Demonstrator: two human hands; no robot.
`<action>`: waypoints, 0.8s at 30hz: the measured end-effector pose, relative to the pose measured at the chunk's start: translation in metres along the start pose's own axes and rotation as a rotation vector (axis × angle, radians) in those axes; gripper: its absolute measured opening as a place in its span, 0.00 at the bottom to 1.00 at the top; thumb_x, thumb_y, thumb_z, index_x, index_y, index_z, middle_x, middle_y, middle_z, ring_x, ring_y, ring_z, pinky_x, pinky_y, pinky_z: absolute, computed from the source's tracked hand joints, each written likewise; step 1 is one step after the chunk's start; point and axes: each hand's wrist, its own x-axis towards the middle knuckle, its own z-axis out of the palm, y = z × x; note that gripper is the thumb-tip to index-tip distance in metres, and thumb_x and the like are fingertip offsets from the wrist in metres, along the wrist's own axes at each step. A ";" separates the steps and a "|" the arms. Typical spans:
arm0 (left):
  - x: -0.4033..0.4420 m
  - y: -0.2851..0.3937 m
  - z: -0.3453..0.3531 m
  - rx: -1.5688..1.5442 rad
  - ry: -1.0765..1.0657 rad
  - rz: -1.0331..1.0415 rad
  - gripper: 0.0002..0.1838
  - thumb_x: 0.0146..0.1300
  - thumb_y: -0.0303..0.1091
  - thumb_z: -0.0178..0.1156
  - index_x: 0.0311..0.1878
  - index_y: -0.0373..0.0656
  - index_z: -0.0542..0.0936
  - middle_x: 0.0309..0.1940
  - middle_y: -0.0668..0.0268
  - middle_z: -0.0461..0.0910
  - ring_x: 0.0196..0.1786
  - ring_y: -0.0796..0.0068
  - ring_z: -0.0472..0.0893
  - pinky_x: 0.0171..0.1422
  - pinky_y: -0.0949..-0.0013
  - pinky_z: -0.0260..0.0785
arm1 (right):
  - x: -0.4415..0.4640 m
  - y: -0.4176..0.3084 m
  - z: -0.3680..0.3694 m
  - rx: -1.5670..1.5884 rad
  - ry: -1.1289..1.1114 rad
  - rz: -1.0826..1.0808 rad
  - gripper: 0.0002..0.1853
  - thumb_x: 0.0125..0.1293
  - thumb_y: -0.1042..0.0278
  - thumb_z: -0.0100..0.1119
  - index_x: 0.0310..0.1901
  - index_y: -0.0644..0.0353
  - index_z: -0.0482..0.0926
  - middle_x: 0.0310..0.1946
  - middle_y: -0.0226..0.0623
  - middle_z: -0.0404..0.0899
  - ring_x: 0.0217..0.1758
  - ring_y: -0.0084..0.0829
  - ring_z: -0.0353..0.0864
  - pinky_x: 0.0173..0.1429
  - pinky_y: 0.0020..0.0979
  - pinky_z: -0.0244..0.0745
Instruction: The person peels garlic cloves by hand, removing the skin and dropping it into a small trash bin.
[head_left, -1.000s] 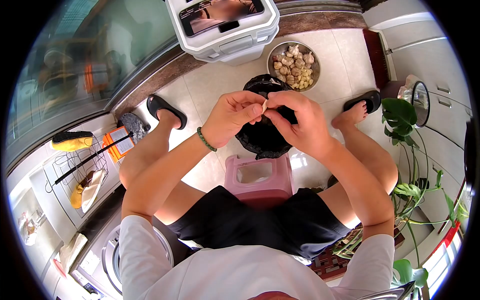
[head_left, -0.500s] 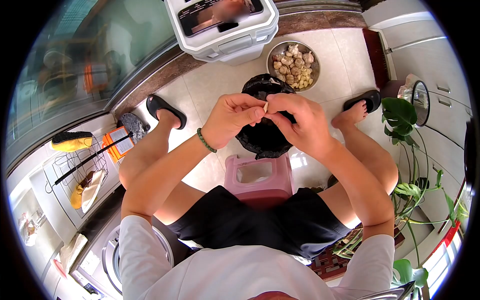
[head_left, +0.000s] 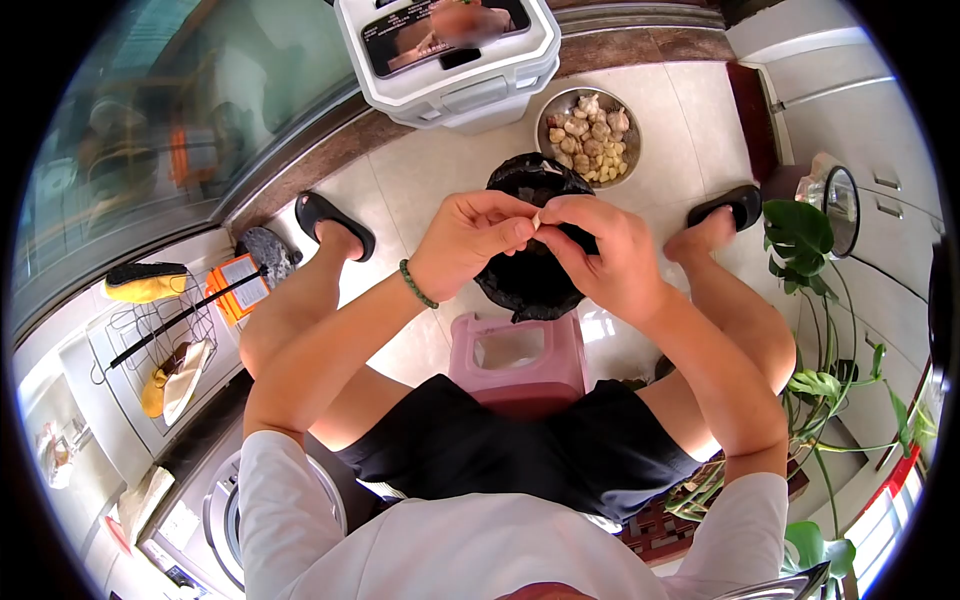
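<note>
A small pale garlic clove point(head_left: 537, 219) is pinched between the fingertips of my left hand point(head_left: 478, 238) and my right hand point(head_left: 605, 245). Both hands are closed and meet over a bin lined with a black bag point(head_left: 530, 290). The bag's dark inside shows below my fingers, and part of its rim is hidden by the hands. Beyond the bin, a round metal bowl point(head_left: 634, 160) holds whole garlic bulbs point(head_left: 590, 103) and loose cloves point(head_left: 606, 160).
A pink plastic stool point(head_left: 465, 355) stands between my legs. At the back is a white and grey box point(head_left: 470, 97) with a phone point(head_left: 400, 40) on top. Potted plant leaves point(head_left: 800, 225) reach in from the right. A wire rack point(head_left: 150, 330) is at left.
My fingertips have shifted slightly on the clove, and less of it shows. The whole view has moved a little; the bowl and the bin stay in place.
</note>
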 end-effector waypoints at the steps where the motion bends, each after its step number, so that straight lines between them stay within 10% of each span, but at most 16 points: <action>1: 0.000 0.002 0.001 0.005 0.005 -0.012 0.14 0.64 0.35 0.68 0.48 0.36 0.83 0.38 0.66 0.85 0.35 0.82 0.78 0.43 0.76 0.72 | 0.001 -0.001 -0.002 -0.027 -0.022 0.013 0.15 0.58 0.79 0.66 0.46 0.58 0.75 0.40 0.40 0.84 0.38 0.43 0.85 0.39 0.34 0.81; 24: 0.000 0.000 0.000 0.059 0.050 -0.018 0.14 0.64 0.33 0.68 0.48 0.34 0.84 0.38 0.67 0.85 0.36 0.82 0.78 0.43 0.77 0.72 | -0.003 0.008 0.004 -0.028 0.007 -0.014 0.20 0.59 0.79 0.67 0.52 0.57 0.72 0.40 0.38 0.84 0.35 0.41 0.86 0.35 0.34 0.81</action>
